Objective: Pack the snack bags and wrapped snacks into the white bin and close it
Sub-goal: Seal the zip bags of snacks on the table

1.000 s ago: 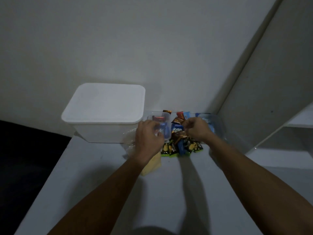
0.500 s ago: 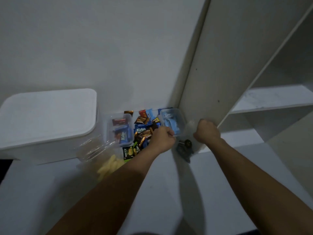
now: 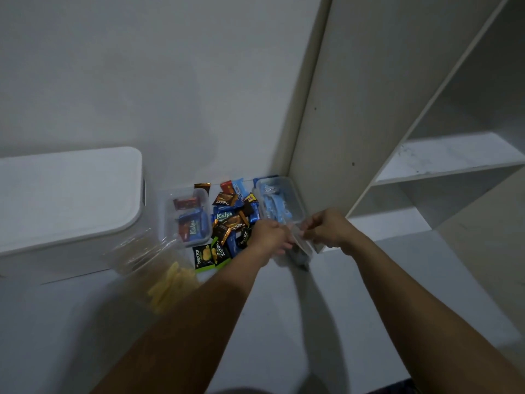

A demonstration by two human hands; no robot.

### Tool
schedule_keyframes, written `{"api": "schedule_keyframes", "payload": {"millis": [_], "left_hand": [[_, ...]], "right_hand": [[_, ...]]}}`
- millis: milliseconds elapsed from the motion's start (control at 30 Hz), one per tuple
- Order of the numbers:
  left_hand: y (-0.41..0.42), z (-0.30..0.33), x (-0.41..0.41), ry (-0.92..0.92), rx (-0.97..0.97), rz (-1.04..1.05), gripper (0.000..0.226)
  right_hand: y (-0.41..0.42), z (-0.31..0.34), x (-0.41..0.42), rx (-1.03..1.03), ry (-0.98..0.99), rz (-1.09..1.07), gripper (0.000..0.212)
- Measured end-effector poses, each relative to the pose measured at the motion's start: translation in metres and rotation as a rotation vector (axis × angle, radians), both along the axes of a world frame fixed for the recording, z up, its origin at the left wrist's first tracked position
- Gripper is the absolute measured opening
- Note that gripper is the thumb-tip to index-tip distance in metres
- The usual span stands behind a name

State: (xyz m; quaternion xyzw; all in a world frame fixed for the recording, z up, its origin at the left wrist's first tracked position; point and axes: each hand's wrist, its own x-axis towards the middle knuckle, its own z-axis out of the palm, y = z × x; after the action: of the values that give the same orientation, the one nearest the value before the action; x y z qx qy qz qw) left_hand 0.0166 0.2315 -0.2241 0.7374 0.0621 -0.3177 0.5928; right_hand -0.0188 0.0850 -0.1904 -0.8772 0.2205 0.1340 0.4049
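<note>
The white bin (image 3: 65,206) stands at the left with its lid on. Beside it lies a clear bag of yellow chips (image 3: 159,268). A pile of wrapped snacks (image 3: 227,223) lies against the wall between two clear tubs, one with red and blue packs (image 3: 187,216), one with light blue packs (image 3: 279,201). My left hand (image 3: 268,237) and my right hand (image 3: 326,228) both pinch a clear bag of dark snacks (image 3: 301,248) in front of the right tub.
A white shelf unit (image 3: 426,172) rises at the right, its side panel right behind my right hand. The grey-white table top (image 3: 312,322) stretches toward me. The wall (image 3: 170,95) closes the back.
The view swung right and the bin slid to the left edge. My left hand moved from the left tub to the right, joining my right hand on the clear bag.
</note>
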Motion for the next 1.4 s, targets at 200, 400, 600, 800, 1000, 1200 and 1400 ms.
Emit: {"api": "schedule_keyframes", "payload": {"millis": [200,400,600,800,1000,1200,1400], "left_hand": [[-0.001,0.008,-0.003,-0.043,0.065,-0.006,0.013],[0.011,0.034,-0.002,-0.232,0.093,0.006,0.020],[0.035,0.059,0.015,-0.536,-0.049,0.101,0.033],[0.052,0.085,0.027,-0.646,-0.132,0.131,0.009],[0.070,0.104,0.031,-0.671,-0.155,0.187,0.006],[0.090,0.120,0.028,-0.684,-0.283,0.107,0.011],[0.098,0.132,0.030,-0.729,-0.226,0.189,0.017]], "right_hand": [[0.003,-0.004,-0.002,-0.293,-0.074,0.032,0.009],[0.005,0.023,-0.001,-0.419,-0.253,0.037,0.011],[0.010,0.069,0.009,-0.305,-0.363,0.162,0.010],[0.021,0.103,0.015,-0.269,-0.492,0.202,0.009],[0.039,0.115,0.011,-0.113,-0.556,0.198,0.014],[0.057,0.124,0.016,-0.021,-0.603,0.155,0.015],[0.073,0.133,0.020,0.032,-0.658,0.251,0.017]]}}
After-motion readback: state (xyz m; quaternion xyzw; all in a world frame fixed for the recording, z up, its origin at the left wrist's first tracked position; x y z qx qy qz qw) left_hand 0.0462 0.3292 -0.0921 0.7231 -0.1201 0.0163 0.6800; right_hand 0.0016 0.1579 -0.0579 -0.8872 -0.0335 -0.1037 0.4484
